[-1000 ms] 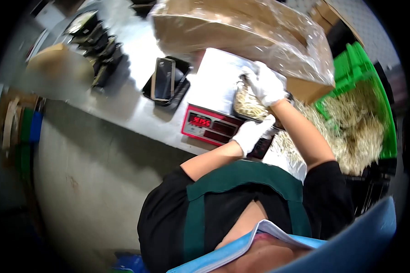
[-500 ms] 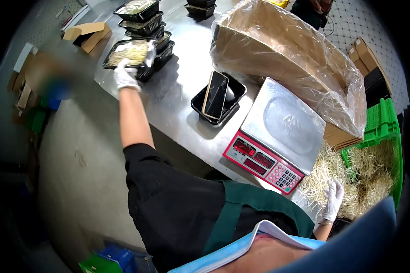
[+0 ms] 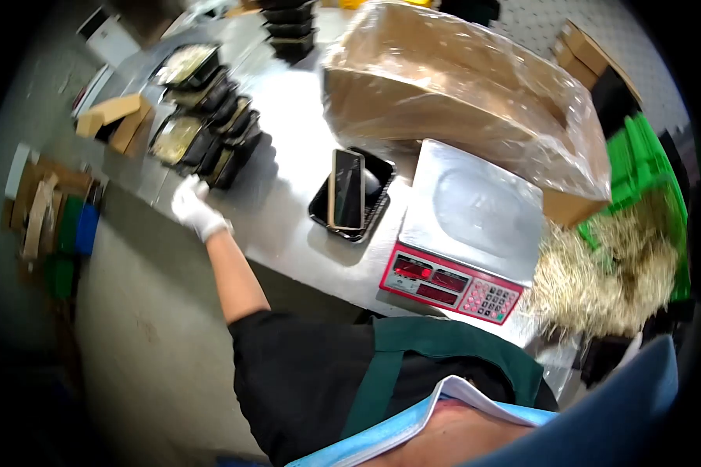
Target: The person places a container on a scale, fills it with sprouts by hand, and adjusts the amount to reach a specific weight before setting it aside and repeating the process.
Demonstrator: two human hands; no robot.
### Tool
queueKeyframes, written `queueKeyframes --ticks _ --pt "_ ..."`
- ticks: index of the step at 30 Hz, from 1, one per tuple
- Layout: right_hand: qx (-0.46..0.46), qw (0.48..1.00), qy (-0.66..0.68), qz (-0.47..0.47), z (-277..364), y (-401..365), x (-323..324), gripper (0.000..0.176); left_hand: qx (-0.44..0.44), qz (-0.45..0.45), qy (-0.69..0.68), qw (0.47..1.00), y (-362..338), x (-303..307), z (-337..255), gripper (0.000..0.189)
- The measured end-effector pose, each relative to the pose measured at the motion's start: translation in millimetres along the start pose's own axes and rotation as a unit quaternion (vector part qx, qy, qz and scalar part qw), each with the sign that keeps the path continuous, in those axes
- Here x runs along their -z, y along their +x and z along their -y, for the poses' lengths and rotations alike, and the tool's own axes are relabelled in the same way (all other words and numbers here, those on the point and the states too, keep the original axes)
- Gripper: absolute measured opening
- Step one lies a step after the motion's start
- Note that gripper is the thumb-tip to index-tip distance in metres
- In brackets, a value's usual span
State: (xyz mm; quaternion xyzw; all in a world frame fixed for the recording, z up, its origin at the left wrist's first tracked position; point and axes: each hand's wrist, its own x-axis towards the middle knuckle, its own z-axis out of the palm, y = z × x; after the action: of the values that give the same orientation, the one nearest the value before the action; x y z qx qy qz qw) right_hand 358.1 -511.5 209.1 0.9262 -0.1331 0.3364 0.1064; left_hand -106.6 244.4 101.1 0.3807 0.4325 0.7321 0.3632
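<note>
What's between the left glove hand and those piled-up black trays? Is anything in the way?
Nothing visible is in the way. The left hand is right by the near side of the stacked black trays. Blur hides whether they touch.

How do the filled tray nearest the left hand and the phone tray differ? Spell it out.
Contents: the filled tray shows pale contents, blurred here; the phone tray carries a smartphone.
Placement: the filled tray sits among stacked trays; the phone tray stands apart, near the digital scale.
Nearness: the filled tray is close to the left hand; the phone tray is farther off.
Shared: both are black, with the metal table beneath.
</note>
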Motion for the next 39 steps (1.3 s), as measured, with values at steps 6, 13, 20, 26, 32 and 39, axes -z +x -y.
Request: queueKeyframes --ticks 6,13,20,26,32,39 --pt "-0.091 0.971 0.006 0.219 -68 10 -15 0.077 0.097 0.281 -0.103 0.949 -170 -6 -12 0.044" --pt "0.02 0.979 0.025 0.201 -127 20 -54 0.041 0.093 0.502 -0.201 0.836 -297 -58 -42 0.054" --pt "0.06 0.935 0.34 -0.084 -124 26 -25 0.02 0.123 0.555 -0.023 0.822 -430 -83 -97 0.051" --pt "0.573 0.707 0.41 0.057 12 -42 3 0.031 0.437 0.641 -0.275 0.569 -584 -110 -151 0.072" --pt "0.435 0.65 0.6 0.169 78 -60 -15 0.086 0.366 0.462 -0.126 0.798 -518 -113 -142 0.07" --pt "0.475 0.721 0.316 0.393 167 -91 -79 0.114 0.206 0.549 -0.004 0.81 -402 -134 -96 0.057"
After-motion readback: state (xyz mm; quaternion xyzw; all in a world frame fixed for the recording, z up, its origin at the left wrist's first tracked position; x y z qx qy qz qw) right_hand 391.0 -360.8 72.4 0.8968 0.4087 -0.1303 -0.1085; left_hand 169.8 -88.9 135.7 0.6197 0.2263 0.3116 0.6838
